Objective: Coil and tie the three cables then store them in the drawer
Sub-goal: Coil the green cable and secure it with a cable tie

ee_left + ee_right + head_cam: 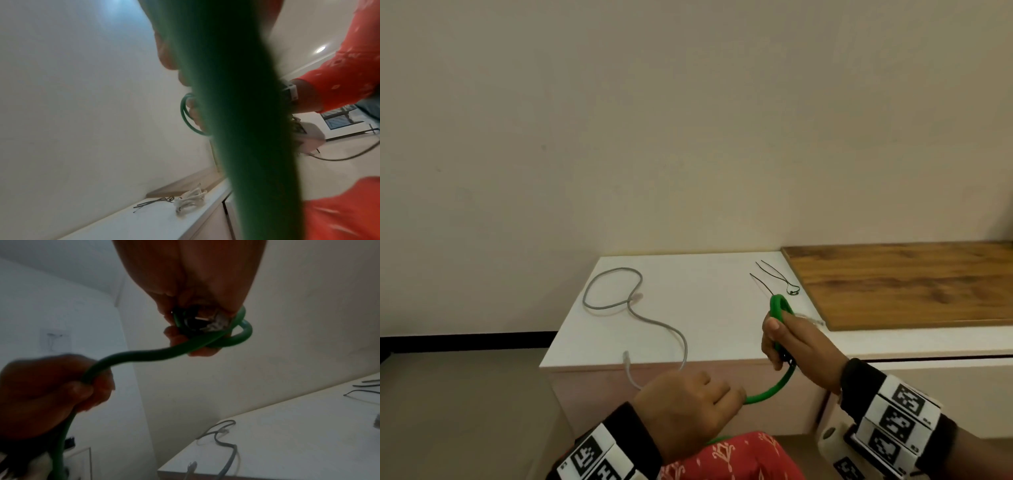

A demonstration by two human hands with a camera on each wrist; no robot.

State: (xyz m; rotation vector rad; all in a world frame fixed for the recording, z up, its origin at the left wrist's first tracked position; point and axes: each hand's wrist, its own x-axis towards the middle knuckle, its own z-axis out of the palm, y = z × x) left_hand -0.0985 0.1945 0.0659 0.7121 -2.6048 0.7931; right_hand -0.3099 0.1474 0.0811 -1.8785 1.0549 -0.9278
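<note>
A green cable [774, 389] runs between both hands in front of the white cabinet [709, 329]. My right hand [787, 346] grips a small green loop [780, 306] of it, together with its plug, above the cabinet's front right part. Lower down, my left hand [688, 407] is closed round the cable's free length; the same fist shows in the right wrist view [51, 391]. A grey cable [633, 308] lies uncoiled on the cabinet top, one end hanging over the front edge. In the left wrist view a white cable bundle [190, 201] lies on the top.
Thin black ties [774, 279] lie on the cabinet top behind the green loop. A wooden board [914, 284] covers the surface to the right. The cabinet stands against a plain wall [654, 137]. Red patterned clothing [736, 459] fills the bottom edge below my hands.
</note>
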